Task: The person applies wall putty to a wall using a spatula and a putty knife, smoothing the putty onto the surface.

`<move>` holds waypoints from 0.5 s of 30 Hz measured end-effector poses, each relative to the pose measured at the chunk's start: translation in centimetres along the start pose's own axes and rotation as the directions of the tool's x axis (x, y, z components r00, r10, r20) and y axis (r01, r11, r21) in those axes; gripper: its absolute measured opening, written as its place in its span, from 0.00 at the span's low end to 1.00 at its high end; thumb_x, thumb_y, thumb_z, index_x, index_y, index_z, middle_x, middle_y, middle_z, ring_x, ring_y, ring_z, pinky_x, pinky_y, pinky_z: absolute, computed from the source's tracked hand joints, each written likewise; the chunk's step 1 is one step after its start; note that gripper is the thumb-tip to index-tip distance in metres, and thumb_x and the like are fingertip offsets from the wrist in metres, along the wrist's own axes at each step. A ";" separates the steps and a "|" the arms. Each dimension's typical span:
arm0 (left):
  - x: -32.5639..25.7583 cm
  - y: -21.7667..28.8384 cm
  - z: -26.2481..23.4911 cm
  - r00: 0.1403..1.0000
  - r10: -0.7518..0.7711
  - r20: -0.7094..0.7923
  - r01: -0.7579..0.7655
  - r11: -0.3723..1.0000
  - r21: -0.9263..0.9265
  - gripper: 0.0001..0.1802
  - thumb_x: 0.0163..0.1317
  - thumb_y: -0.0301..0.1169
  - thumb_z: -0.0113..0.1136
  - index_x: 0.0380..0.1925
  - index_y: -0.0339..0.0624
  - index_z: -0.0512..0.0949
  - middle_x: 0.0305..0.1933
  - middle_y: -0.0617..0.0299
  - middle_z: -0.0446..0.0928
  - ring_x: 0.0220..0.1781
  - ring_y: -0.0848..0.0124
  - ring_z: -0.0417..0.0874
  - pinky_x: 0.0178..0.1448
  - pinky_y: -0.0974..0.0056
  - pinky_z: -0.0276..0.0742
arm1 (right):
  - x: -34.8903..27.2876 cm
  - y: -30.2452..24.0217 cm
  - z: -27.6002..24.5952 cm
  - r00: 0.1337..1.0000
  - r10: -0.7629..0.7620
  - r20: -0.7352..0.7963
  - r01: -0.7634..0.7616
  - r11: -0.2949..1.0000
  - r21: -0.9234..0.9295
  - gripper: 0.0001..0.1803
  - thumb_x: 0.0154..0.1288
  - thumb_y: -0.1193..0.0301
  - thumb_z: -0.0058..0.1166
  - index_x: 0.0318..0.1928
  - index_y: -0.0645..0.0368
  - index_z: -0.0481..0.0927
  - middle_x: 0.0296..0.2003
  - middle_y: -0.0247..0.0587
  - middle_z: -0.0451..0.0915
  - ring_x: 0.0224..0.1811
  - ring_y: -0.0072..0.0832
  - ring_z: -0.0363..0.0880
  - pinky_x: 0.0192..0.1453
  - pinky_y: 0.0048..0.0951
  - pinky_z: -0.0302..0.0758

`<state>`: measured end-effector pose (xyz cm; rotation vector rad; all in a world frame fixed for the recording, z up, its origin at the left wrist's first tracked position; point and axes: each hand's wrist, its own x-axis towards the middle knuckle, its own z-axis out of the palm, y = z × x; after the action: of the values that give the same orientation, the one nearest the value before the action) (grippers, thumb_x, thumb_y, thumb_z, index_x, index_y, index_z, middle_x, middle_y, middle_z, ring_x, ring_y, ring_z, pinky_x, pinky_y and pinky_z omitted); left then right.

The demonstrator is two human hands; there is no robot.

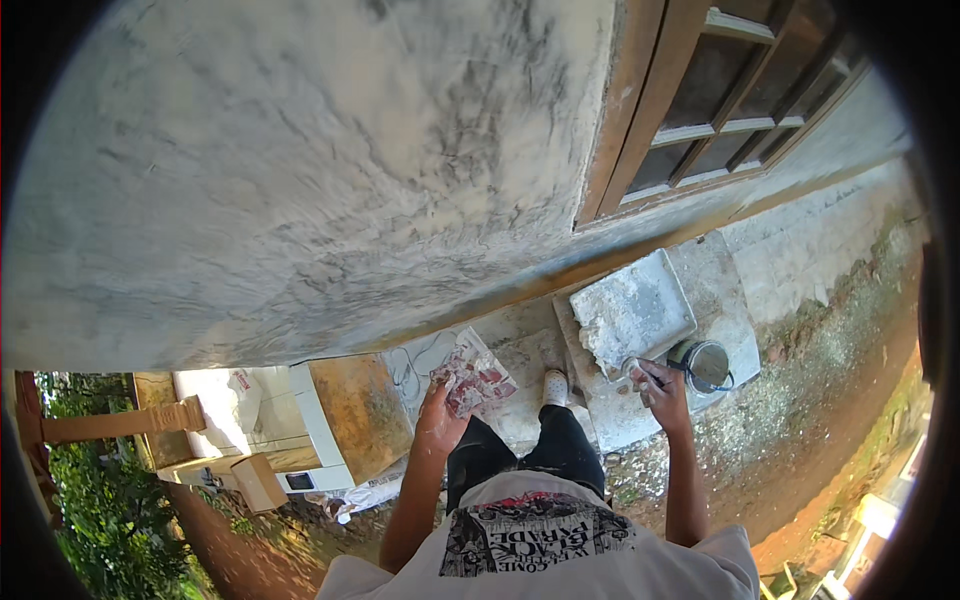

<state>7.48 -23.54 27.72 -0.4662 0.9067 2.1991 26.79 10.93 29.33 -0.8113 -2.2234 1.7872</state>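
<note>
Just left of the bucket [682, 356], the right hand [664, 399] is pinching a small tool [633, 368], its tip unclear; farther left, the left hand [440, 414] is clasping a flat, paste-smeared red-and-white sheet [484, 373]. Holding the sheet level and taking modest loads should work best, the round bucket's smooth grey paste [711, 366] appearing to be sitting thick beside the crusty, squarish white slab [640, 305].

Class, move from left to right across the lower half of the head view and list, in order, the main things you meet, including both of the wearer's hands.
Green foliage → cardboard box → left hand holding a red-and-white sheet → white shoe → right hand → bucket.
</note>
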 end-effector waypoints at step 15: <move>-16.0 14.9 -4.5 0.951 0.288 -0.114 -0.304 0.936 -0.176 0.20 0.69 0.30 0.48 0.58 0.34 0.67 0.55 0.52 0.76 0.53 0.60 0.81 0.56 0.56 0.80 | 3.6 -17.2 24.8 0.580 -0.203 0.789 0.451 0.887 -0.103 0.16 0.58 0.72 0.61 0.46 0.66 0.81 0.41 0.51 0.84 0.39 0.37 0.84 0.46 0.29 0.77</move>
<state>7.96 -41.84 40.43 -0.5495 0.8594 2.5753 7.19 -10.54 38.33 0.4889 -2.9236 1.8060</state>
